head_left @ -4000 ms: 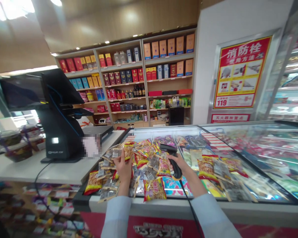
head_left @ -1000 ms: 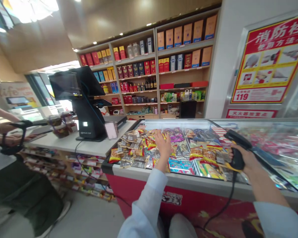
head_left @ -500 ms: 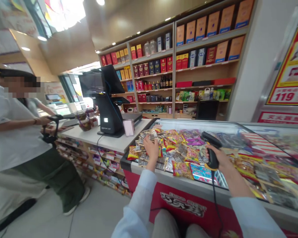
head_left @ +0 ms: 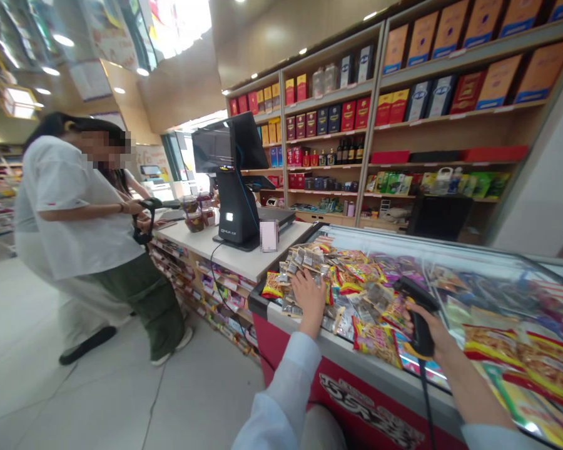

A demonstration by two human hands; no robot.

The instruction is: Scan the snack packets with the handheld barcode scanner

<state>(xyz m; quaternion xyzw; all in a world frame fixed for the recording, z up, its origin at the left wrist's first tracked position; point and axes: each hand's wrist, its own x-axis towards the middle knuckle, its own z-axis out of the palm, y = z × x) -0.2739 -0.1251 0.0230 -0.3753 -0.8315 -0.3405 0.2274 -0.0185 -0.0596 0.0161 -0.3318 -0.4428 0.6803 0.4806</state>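
My left hand (head_left: 309, 299) rests with fingers spread on small snack packets (head_left: 304, 259) at the left end of the glass-topped freezer (head_left: 281, 317). Whether it grips any packet does not show. My right hand (head_left: 425, 322) is wrapped round the handle of a black barcode scanner (head_left: 418, 301), whose cable hangs down in front of the freezer. The scanner's head is above the packets, pointing left. Yellow and red snack bags (head_left: 375, 337) lie on the glass between my hands, with more bags (head_left: 492, 342) to the right.
A black checkout terminal (head_left: 237, 206) stands on the white counter (head_left: 234, 257) to the left, its cable hanging down the front. Two people (head_left: 84, 219) are beyond the counter's left end. Stocked shelves (head_left: 375, 119) line the back wall.
The view has turned left, so the counter and people sit further right in the picture. My left hand still lies on the packets; my right hand still holds the scanner.
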